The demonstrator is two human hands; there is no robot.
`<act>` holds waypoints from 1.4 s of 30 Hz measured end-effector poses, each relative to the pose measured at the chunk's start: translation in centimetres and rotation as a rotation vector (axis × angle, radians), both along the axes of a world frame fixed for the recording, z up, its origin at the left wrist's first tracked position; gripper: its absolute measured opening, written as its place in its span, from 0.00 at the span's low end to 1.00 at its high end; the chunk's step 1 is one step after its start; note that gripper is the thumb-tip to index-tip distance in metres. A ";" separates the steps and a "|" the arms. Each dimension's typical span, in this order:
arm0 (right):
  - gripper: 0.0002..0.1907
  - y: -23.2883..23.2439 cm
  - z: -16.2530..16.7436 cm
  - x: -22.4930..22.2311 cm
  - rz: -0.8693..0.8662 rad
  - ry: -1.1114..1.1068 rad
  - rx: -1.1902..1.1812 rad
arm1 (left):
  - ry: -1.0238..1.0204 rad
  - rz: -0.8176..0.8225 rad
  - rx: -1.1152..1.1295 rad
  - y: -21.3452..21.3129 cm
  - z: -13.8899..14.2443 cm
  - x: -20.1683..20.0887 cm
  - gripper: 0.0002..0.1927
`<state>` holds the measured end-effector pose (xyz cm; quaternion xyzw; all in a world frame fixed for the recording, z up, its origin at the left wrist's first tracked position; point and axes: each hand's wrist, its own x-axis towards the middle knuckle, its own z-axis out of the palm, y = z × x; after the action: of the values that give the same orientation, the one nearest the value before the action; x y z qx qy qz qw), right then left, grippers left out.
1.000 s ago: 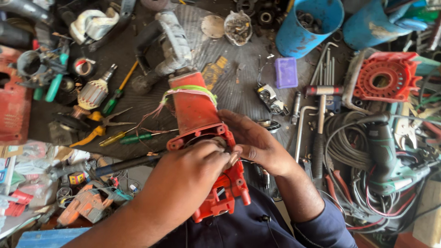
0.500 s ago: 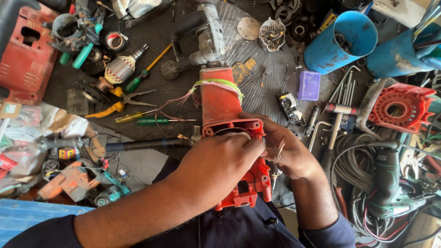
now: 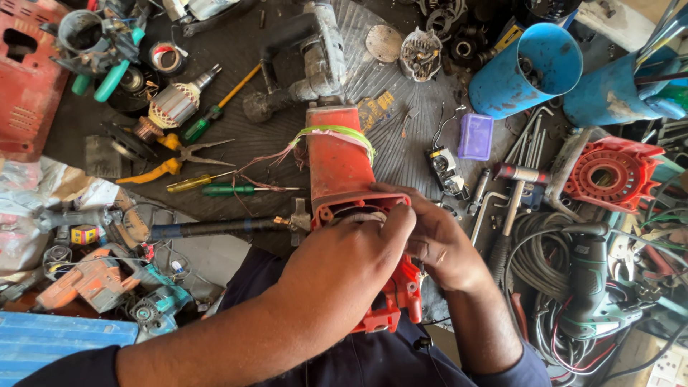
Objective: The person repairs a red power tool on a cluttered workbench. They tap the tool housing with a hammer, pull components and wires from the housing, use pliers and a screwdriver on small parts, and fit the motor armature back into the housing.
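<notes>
A red power-tool housing (image 3: 342, 168) lies lengthwise in the middle of the cluttered workbench, its far end bound with a green band (image 3: 337, 132) from which thin pinkish wires trail off to the left, its near end reaching back over the person's lap. Both hands close on its open middle section: the left hand (image 3: 344, 261) lies over the top with fingers curled down onto the rim of the opening, and the right hand (image 3: 437, 240) grips the right side, its fingers tucked in beside the left ones, so both are closed on the housing; what the fingertips pinch inside is hidden. Just left of the housing a dark rod (image 3: 215, 228) lies across the bench, touching or nearly touching its left side. Farther left lie a green screwdriver (image 3: 233, 190), a yellow-handled one (image 3: 192, 183), yellow-handled pliers (image 3: 168, 163) and a copper-wound armature (image 3: 173, 106). Beyond the housing's far end sits a grey drill body (image 3: 315, 61). To the right are a small purple box (image 3: 475, 136), a hammer (image 3: 517, 188), a blue tube (image 3: 527, 68) at the far right, a red round flanged casing (image 3: 609, 174) and, nearer, a green power tool (image 3: 591, 287) on coiled black cable (image 3: 534, 261). At the near left lie an orange tool (image 3: 86, 283) and a blue board (image 3: 57, 342).
</notes>
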<state>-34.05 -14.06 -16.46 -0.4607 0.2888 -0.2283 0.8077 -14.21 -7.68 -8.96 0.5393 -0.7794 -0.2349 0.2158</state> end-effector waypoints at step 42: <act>0.41 -2.4 0.8 0.3 -0.006 0.284 -0.022 | -0.099 -0.006 -0.087 -0.5 -3.5 -0.3 0.19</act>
<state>-33.72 -16.44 -15.68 -0.4962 0.3992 -0.1662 0.7529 -14.54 -8.21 -12.44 0.5380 -0.8002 -0.1742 0.1994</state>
